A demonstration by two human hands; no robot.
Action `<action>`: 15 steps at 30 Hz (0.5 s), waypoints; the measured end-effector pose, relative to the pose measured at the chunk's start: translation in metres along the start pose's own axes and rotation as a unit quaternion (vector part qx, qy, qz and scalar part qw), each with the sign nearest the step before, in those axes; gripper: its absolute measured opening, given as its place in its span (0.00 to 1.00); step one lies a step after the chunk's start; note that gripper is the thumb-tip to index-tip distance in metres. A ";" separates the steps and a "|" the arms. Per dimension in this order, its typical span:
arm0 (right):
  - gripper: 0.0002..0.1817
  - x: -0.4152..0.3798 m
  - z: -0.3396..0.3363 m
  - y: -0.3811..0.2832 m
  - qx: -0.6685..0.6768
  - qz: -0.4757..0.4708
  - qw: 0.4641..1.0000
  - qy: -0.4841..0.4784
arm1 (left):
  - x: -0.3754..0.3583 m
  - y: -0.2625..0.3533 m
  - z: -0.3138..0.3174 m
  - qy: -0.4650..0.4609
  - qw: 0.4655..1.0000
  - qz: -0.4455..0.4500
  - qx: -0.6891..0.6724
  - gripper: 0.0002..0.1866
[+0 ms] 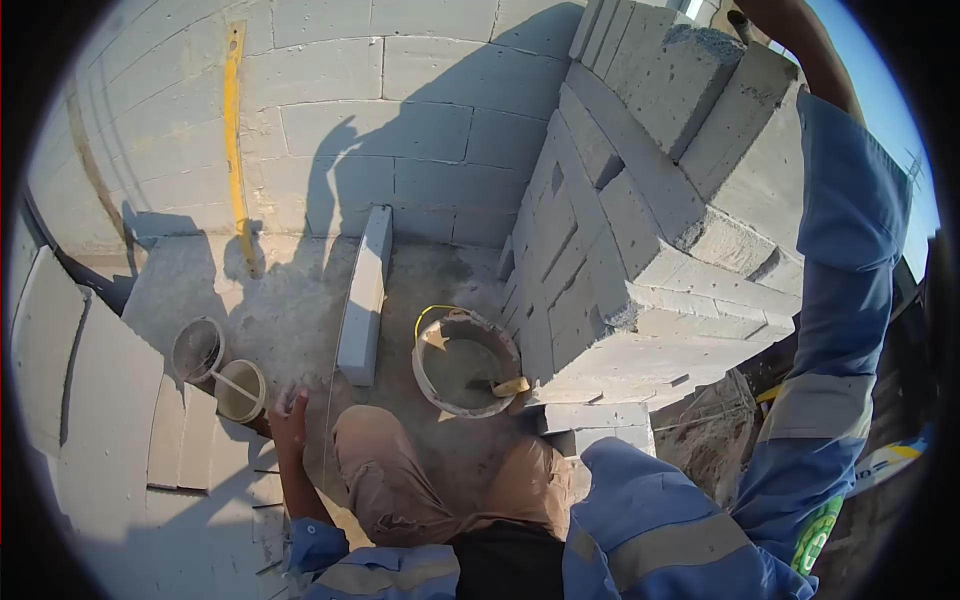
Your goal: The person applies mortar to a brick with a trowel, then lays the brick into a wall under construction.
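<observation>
My left hand (288,418) hangs low beside my left knee, near a small white bucket (241,391). Its fingers point upward, look slightly apart, and hold nothing visible. At the upper right my right arm reaches up over a stack of pale lightweight blocks (655,85). Only part of my right hand (778,14) shows at the frame's top edge; its fingers are hidden. Close by it, a dark rounded handle end (739,24) sticks up at the blocks; whether I grip it cannot be seen.
Between my knees and the block wall (430,75) stands a mortar bucket (425,375) with a wooden-handled tool (511,387) in it. One long block (365,300) lies on the floor. A yellow spirit level (233,130) leans on the wall. More blocks (110,390) are at the left.
</observation>
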State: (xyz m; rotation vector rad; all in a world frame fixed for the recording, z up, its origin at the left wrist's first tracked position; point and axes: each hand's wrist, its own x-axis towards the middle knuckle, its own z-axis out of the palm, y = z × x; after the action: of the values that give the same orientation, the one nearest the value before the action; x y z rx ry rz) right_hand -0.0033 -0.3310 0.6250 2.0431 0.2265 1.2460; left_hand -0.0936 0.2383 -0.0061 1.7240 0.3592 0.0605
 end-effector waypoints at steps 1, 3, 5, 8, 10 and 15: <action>0.20 0.010 -0.001 -0.018 0.103 0.063 0.991 -0.049 | -0.007 -0.009 0.007 -0.001 1.000 -0.005 0.000 0.35; 0.20 0.023 0.006 -0.046 0.146 0.070 0.982 -0.093 | -0.024 -0.016 0.028 0.038 0.996 -0.003 -0.081 0.34; 0.19 0.027 0.007 -0.079 0.163 0.057 0.979 -0.109 | -0.035 -0.017 0.036 0.059 0.993 -0.013 -0.106 0.31; 0.19 0.034 0.008 -0.124 0.200 0.041 0.971 -0.124 | -0.016 -0.058 0.022 0.048 0.995 0.002 -0.087 0.29; 0.19 0.040 0.012 -0.150 0.218 0.034 0.966 -0.138 | 0.006 -0.073 0.007 0.053 0.997 0.001 -0.053 0.29; 0.19 0.058 0.032 -0.224 0.249 0.016 0.948 -0.196 | 0.085 -0.118 -0.014 0.005 0.995 -0.025 0.093 0.26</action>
State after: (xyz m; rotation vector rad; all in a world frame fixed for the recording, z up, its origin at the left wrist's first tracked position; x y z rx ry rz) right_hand 0.1005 -0.1563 0.5100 2.6876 0.3445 0.8234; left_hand -0.0401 0.2915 -0.1314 1.8983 0.4254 -0.0009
